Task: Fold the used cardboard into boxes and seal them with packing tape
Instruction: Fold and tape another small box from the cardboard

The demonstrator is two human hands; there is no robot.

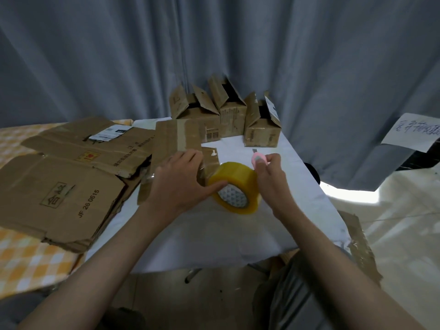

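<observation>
Setting: grey curtain (119, 55) behind a white-covered table (214, 239), with a checked orange cloth (28, 258) to the left.
Box in hand: small cardboard box (181, 141) at mid-table, an old tape strip on its near face; likely the seam now being sealed.
Tape roll: yellow packing tape (234, 186) on edge just beside the box, probably kept close so the free end stays short.
Left hand: left hand (183, 179) spread over the box's near end, thumb on the roll, apparently steadying both.
Right hand: right hand (269, 177) pinches a pink cutter (258, 159) above the roll, seemingly placed to sever the tape.
Done so far: three folded boxes (226, 113) stand at the back with flaps up, so judged unsealed on top.
Waiting: flattened cardboard (66, 182) stacked on the left.
Hidden: the tape's free end and the cutter blade are hard to make out; the left palm covers the seam.
Cut off: a handwritten paper (414, 129) at the right edge.
</observation>
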